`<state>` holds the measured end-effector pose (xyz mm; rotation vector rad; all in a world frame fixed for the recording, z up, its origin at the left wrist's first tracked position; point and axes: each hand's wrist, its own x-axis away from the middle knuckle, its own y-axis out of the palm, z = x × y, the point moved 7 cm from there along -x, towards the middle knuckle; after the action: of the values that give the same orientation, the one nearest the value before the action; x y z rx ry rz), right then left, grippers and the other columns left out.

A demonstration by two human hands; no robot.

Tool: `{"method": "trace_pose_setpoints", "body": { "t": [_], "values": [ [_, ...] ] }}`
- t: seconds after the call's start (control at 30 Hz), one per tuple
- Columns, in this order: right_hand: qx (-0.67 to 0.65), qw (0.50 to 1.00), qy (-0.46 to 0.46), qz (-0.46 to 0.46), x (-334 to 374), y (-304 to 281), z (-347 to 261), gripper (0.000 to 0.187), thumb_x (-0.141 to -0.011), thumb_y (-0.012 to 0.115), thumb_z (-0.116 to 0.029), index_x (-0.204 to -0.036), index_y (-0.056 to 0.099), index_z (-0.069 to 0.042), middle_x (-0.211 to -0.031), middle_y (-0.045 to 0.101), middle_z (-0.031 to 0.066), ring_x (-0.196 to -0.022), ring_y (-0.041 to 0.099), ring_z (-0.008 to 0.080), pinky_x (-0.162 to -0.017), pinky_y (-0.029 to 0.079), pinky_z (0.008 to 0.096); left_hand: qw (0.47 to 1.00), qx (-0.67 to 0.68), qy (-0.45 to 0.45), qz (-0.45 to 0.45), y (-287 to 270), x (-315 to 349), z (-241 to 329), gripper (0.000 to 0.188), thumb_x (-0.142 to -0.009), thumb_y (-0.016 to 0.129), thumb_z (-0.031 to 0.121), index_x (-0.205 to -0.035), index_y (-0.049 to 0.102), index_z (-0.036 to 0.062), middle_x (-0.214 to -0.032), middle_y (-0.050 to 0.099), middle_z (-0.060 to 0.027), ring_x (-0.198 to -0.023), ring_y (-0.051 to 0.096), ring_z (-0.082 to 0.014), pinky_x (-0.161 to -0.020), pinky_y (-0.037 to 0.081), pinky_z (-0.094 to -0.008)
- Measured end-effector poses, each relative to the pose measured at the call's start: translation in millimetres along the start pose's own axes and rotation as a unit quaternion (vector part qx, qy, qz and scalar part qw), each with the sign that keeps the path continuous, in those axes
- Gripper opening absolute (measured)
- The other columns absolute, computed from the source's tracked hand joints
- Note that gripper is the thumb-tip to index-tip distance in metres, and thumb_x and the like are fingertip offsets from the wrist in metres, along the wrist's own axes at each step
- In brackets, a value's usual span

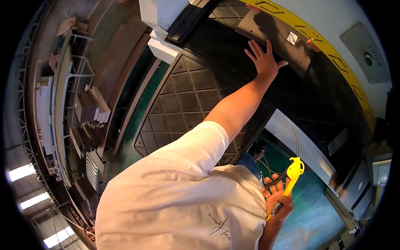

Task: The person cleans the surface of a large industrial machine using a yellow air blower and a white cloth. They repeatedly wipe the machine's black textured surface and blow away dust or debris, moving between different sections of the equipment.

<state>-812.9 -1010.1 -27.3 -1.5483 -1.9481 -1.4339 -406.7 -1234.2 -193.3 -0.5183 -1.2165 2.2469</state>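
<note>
My left hand point(265, 61) is stretched far out with its fingers spread, over the near edge of a brown panel point(301, 58). Whether it touches the panel I cannot tell. Several small holes and a square white label show on the panel, and a dark shadow falls across it. Lower right, my right hand point(277, 200) holds a yellow air blow gun point(295, 168) by its lower part, with some fingers loosely curled. A thin bent metal nozzle rises from the gun, and a dark hose runs close to the hand.
The panel lies on a black machine bed point(216, 50), beside a grooved black mat point(179, 100). A curved yellow slotted beam point(333, 62) borders the far side. Beyond it sits a green button point(368, 60) on a metal plate. Stacked boards point(91, 106) and racks stand at left.
</note>
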Motion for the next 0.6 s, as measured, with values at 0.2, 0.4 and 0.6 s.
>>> {"method": "trace_pose_setpoints", "body": {
  "t": [0.2,0.4,0.6],
  "values": [
    [0.132,0.987,-0.084,-0.042,2,59,-44,0.091,-0.079,0.058,-0.006,-0.162,0.02,0.001,-0.143,0.052,0.0318,-0.128,0.06,0.0455,-0.083,0.067,0.0515,1.0,-0.012,0.002,0.017,12,-23,11,0.123,-0.073,0.075,0.082,-0.167,0.031,0.0136,-0.164,0.014,-0.0468,-0.159,0.001,-0.057,-0.124,-0.001,-0.073],
    [0.226,0.936,-0.268,0.013,-1,161,-104,0.091,-0.078,0.048,0.0,-0.161,0.013,0.008,-0.143,0.049,0.0355,-0.134,0.057,0.0439,-0.07,0.071,0.0421,0.999,0.001,-0.005,0.045,3,-23,6,0.122,-0.072,0.075,0.083,-0.165,0.034,0.0162,-0.166,0.017,-0.0433,-0.161,0.003,-0.0524,-0.127,-0.001,-0.0681],
    [0.246,0.917,-0.312,0.029,-16,203,-141,0.09,-0.078,0.043,0.003,-0.163,0.012,0.004,-0.151,0.046,0.0333,-0.14,0.052,0.0432,-0.068,0.071,0.0401,0.999,0.0,-0.016,0.038,3,-22,9,0.124,-0.071,0.077,0.083,-0.166,0.032,0.0165,-0.167,0.02,-0.0414,-0.162,0.005,-0.0493,-0.128,0.001,-0.0648]
  ]
}}
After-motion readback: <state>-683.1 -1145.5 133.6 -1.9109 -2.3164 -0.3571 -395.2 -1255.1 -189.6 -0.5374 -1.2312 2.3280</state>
